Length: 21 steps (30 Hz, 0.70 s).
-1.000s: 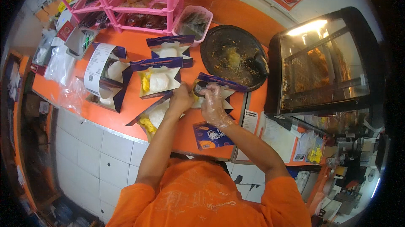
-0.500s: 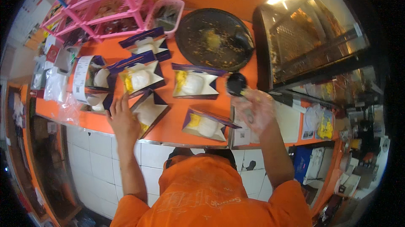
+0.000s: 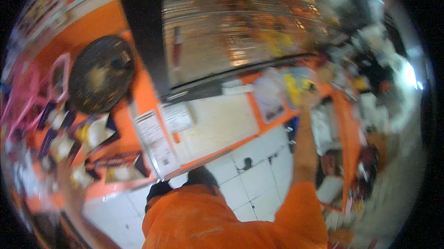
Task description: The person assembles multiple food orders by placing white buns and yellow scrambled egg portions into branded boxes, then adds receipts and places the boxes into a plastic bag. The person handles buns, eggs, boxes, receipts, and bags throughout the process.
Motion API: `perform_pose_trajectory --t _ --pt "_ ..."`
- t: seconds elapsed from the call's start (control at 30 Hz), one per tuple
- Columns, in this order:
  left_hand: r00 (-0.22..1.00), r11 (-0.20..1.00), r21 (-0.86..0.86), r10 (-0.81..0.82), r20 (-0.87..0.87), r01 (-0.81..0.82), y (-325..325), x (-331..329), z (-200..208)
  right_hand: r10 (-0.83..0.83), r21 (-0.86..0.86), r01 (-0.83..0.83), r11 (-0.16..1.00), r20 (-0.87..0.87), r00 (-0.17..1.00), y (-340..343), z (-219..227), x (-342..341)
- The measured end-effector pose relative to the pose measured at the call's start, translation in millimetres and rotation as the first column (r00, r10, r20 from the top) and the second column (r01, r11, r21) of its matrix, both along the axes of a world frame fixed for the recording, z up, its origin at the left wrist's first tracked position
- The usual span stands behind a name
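Observation:
My right hand [image 3: 311, 99] is stretched far to the right, at a yellow-printed packet [image 3: 295, 87] on the counter beside the display case; motion smears its fingers, and whether they grip the packet is unclear. At the left, my blurred left hand [image 3: 65, 175] is beside several open dark-blue paper boxes. One box [image 3: 95, 133] contains a white rounded mound with something yellow next to it. Another box [image 3: 122, 173] lies nearer the counter's front edge. Behind the boxes rests a large round black tray [image 3: 101, 75] with food crumbs on it.
A glass display case [image 3: 208, 31] with trays of food stands ahead. In front lie a white cutting board [image 3: 226, 126] and printed paper slips [image 3: 157, 142]. A clear plastic bag [image 3: 269, 96] adjoins the packet. A pink rack [image 3: 25, 96] is at far left.
The view has swung right. My right hand has moved from near the black round container by the boxes to the yellow packet. My left hand stays by the boxes.

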<state>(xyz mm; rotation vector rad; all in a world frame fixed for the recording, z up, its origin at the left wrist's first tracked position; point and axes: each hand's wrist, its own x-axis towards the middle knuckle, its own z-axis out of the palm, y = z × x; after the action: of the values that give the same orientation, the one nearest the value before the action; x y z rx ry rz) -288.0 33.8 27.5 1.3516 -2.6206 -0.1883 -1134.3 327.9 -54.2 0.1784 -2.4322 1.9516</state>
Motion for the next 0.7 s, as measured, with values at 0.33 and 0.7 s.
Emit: perform_pose_trajectory --t 0.33,0.7 --pt "0.963 0.989 0.068 0.115 0.243 -0.135 24.2 -115.0 4.4 0.06 -0.222 -0.016 0.975 0.196 0.979 -12.7 -9.0 -10.5" --pt "0.969 0.967 0.156 0.174 0.177 -0.202 -13.7 -110.7 -4.6 -0.009 -0.356 0.076 0.931 0.186 0.983 -14.2 37.2 40.3"
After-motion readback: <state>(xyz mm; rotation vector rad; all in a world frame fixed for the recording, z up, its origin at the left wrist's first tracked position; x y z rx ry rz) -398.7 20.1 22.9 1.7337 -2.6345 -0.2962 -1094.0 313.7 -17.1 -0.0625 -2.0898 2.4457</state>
